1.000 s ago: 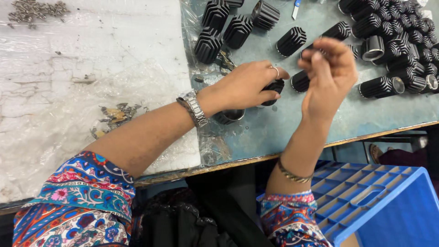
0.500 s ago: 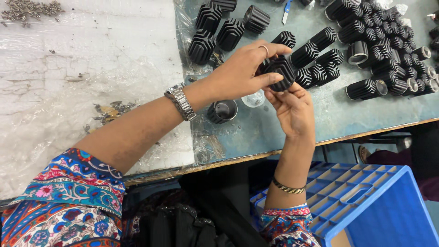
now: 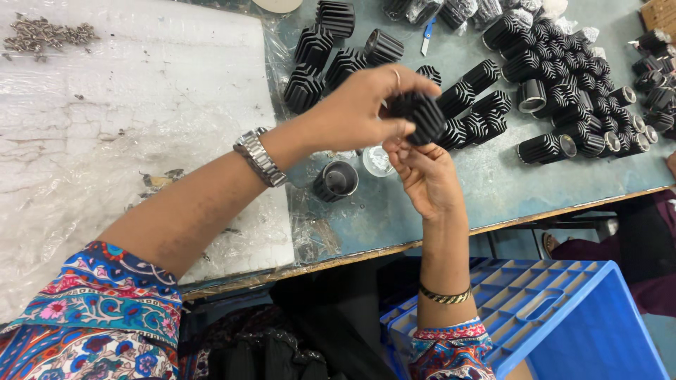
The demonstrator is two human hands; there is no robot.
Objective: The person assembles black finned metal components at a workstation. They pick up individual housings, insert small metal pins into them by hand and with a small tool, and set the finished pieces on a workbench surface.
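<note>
Left hand: I see my left hand (image 3: 355, 112) at the centre top of the frame, fingers curled and pinching a black finned heat-sink housing (image 3: 420, 116) from above; a metal wristwatch (image 3: 259, 156) sits on that wrist.
Right hand: my right hand (image 3: 426, 176) is just below it, palm up, fingertips pressed against the underside of the same housing; I cannot tell whether they hold a small part there.
Housing: it is lifted off the table, between both hands, just left of the loose cluster of like housings (image 3: 584, 84) in the upper right.
On the table: a dark round cup-shaped part (image 3: 336, 180) and a small clear lens disc (image 3: 377, 160) lie just below my left hand; more finned housings (image 3: 317, 63) stand at the top centre.
Surroundings: a heap of screws (image 3: 46, 35) in the upper left on white plastic-covered sheet (image 3: 141, 105); a blue crate (image 3: 556, 324) at lower right, under the table edge.
Step in hand: I judge this as fitting or checking something at the housing's lower end.
Next move: it would call for a steady pinch above while the lower fingers work.
</note>
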